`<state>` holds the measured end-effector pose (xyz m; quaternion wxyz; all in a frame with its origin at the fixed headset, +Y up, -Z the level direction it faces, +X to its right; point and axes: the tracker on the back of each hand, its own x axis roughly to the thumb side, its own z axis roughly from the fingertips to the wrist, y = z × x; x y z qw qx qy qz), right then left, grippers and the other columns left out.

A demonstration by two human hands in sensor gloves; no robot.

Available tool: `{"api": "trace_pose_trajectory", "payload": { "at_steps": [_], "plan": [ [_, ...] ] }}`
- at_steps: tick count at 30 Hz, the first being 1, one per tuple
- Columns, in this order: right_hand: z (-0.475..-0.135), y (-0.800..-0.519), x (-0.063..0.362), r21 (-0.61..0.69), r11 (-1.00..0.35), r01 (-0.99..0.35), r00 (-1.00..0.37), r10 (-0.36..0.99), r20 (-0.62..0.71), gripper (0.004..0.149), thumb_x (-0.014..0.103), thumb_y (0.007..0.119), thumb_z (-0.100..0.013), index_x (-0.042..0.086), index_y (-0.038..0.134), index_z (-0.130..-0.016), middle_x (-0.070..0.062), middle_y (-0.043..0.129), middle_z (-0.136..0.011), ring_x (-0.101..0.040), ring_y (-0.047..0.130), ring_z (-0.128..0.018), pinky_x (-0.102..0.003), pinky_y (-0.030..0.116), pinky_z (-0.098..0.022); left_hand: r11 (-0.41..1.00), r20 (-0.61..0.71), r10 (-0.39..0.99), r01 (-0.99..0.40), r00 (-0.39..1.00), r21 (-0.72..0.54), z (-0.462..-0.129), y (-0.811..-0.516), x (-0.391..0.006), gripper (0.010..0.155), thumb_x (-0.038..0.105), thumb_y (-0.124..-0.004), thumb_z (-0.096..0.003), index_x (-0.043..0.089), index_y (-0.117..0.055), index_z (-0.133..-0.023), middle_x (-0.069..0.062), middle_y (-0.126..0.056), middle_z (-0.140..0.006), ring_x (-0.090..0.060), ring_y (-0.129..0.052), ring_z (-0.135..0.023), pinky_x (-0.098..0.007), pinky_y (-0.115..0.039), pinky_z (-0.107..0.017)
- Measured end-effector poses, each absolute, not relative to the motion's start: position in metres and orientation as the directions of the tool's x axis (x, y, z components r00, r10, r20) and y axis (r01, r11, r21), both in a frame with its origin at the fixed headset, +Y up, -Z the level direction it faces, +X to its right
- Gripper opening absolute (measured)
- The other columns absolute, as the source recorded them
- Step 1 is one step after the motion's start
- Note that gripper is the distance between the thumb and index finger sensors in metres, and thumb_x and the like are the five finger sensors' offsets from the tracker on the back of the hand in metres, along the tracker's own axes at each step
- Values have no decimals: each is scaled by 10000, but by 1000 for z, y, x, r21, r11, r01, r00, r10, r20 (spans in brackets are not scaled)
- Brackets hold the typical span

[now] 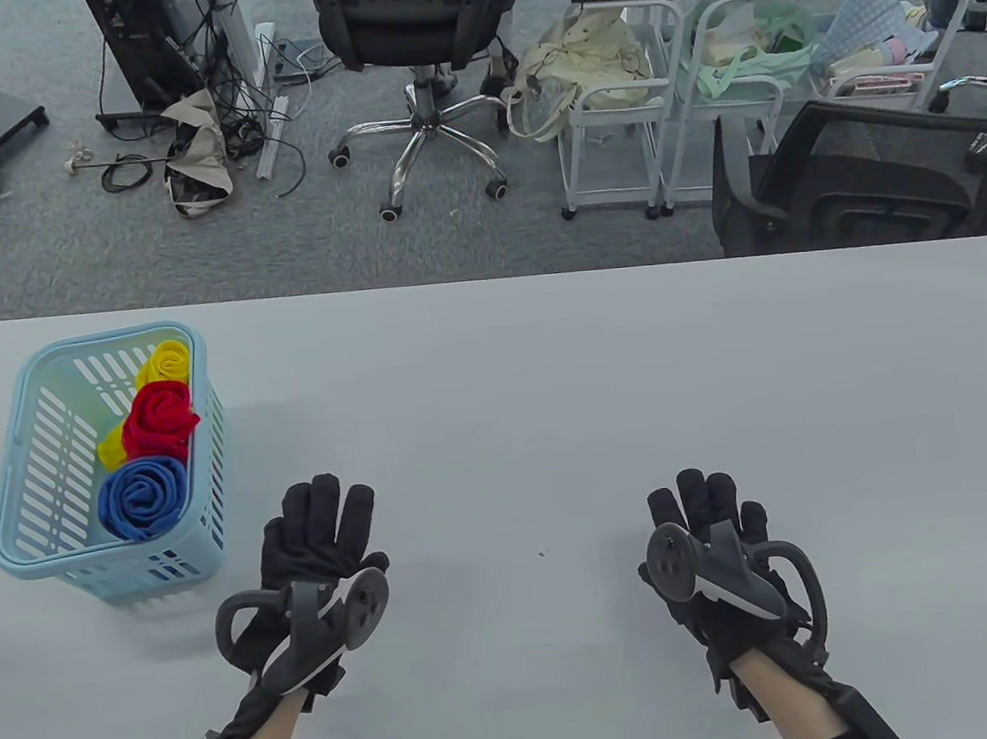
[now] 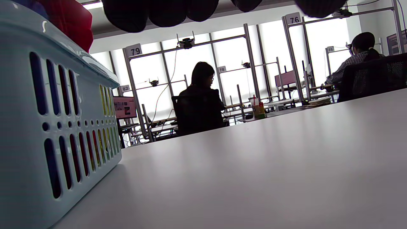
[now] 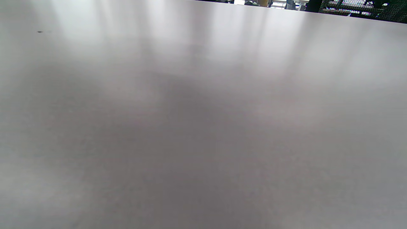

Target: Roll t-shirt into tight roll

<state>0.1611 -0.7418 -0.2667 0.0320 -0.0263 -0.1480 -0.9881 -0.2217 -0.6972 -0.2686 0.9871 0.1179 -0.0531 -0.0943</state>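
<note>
Table view: left hand (image 1: 321, 531) and right hand (image 1: 710, 514) lie flat on worktop (image 1: 550, 399), each grip wide, holding nothing. Basket (image 1: 23, 539) holds rolled shirts (image 1: 159, 421) near left hand.

Rolled blue (image 1: 143, 498), red (image 1: 159, 420), yellow (image 1: 165, 362) t-shirts stand in basket (image 1: 24, 547).

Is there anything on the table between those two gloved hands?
Only bare tabletop lies between the left hand and the right hand, apart from a tiny dark speck, as the table view shows.
</note>
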Motion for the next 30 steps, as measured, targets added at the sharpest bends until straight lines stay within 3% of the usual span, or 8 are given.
{"api": "trace_pose_trajectory", "payload": {
  "at_steps": [8, 13, 16, 18, 19, 21, 30],
  "plan": [
    [-265, -739, 162, 285, -957, 61, -997, -45, 63, 775, 546, 488, -607, 204, 62, -1157, -170, -82, -1159, -451, -82, -1059, -655, 132, -729, 923, -55, -184, 192, 981, 332, -272, -667, -249, 742, 628, -551, -481, 350, -361, -1143, -76, -462, -1234, -359, -555, -1118, -512, -605, -791],
    [-263, -737, 163, 289, -956, 54, -997, -34, 76, 775, 547, 490, -605, 204, 70, -1159, -170, -59, -1166, -455, -60, -1067, -655, 146, -731, 911, -156, -69, 125, 985, 392, -281, -640, -275, 783, 631, -549, -487, 312, -295, -1155, -113, -395, -1243, -395, -488, -1124, -515, -587, -793],
    [-264, -738, 165, 306, -952, 27, -997, -4, 76, 775, 546, 490, -605, 200, 75, -1160, -175, -47, -1169, -457, -44, -1071, -656, 156, -731, 882, -258, -110, 214, 960, 419, -286, -627, -286, 791, 632, -569, -485, 305, -314, -1157, -125, -398, -1241, -409, -486, -1118, -524, -578, -792],
    [-265, -739, 165, 311, -950, 25, -997, -1, 76, 775, 546, 491, -604, 199, 77, -1160, -176, -42, -1170, -459, -38, -1072, -656, 161, -731, 872, -339, -187, 314, 922, 375, -293, -625, -291, 807, 644, -570, -480, 293, -321, -1163, -142, -406, -1242, -427, -489, -1112, -535, -578, -786],
    [-264, -738, 165, 314, -949, 23, -997, 2, 78, 776, 548, 492, -604, 198, 79, -1161, -177, -40, -1170, -460, -37, -1072, -656, 162, -731, 881, -398, -246, 375, 884, 288, -298, -626, -294, 846, 668, -551, -473, 259, -313, -1174, -160, -413, -1244, -438, -500, -1107, -543, -578, -784],
    [-264, -738, 164, 318, -948, 23, -996, 4, 84, 778, 550, 491, -603, 198, 79, -1161, -179, -40, -1170, -462, -34, -1071, -656, 165, -731, 918, -422, -276, 367, 864, 151, -305, -631, -298, 899, 717, -517, -458, 243, -282, -1185, -191, -380, -1247, -450, -490, -1092, -547, -550, -791],
    [-262, -736, 165, 317, -948, 7, -996, 22, 86, 780, 553, 494, -600, 195, 89, -1162, -181, -28, -1172, -466, -12, -1075, -655, 182, -732, 928, -564, -257, 364, 785, 84, -319, -646, -318, 935, 741, -516, -450, 220, -256, -1182, -160, -511, -1209, -386, -662, -1018, -474, -664, -733]
  ]
}}
